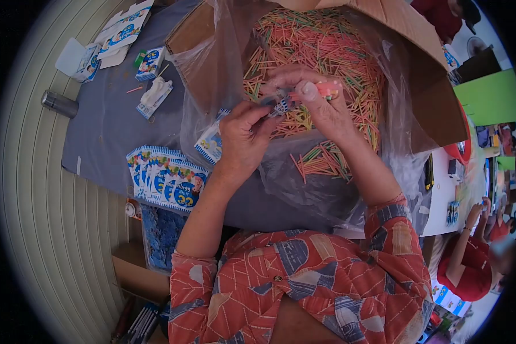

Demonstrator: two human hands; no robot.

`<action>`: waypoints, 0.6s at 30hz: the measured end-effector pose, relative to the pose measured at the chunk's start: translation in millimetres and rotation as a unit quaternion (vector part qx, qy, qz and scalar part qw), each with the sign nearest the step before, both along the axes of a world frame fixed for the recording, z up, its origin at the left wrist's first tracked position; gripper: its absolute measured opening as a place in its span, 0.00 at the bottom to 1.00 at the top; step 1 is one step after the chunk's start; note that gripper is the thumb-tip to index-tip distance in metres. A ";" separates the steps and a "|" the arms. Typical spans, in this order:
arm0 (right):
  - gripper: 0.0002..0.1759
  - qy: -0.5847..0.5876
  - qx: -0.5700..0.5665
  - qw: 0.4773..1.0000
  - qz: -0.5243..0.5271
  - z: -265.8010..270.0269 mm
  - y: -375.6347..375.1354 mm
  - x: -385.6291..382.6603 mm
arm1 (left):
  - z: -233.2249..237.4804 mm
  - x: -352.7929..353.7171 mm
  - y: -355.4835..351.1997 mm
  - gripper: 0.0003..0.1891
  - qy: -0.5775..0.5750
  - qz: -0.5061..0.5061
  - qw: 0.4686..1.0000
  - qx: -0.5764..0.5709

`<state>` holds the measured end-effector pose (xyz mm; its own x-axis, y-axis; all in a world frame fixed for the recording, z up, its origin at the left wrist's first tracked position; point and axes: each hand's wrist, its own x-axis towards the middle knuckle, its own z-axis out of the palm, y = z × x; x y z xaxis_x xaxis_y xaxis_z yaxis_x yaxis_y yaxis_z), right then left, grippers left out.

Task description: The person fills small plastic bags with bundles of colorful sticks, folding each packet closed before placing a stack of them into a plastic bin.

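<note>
My left hand point(241, 135) is closed, pinching a small clear packet with blue-striped edging point(280, 107) between thumb and fingers. Close against the packet's end, my right hand point(321, 109) grips a bundle of thin pink and orange sticks point(329, 89). Both hands are over the near side of a cardboard box point(424, 86) lined with a clear plastic bag point(404, 123). Inside it lies a deep heap of thin pink, green and yellow sticks point(321, 37). Another blue-and-white packet point(209, 142) lies beside my left wrist, partly hidden by the hand.
Printed packets point(166, 179) lie fanned on the grey cloth point(106, 123) at the left. Behind them are a small printed box point(150, 63), a white crumpled item point(156, 92) and opened cartons point(123, 28). A metal flask point(59, 104) stands by the wall. A person in red point(467, 264) works at the right.
</note>
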<state>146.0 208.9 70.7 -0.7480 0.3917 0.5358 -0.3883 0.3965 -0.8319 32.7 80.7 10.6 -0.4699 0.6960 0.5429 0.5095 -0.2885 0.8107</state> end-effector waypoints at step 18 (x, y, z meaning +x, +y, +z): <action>0.34 -0.072 -0.085 0.990 -0.090 -6.7 -3.2 -9.2 | -10.0 -4.8 -4.7 0.10 -0.019 0.034 0.999 0.010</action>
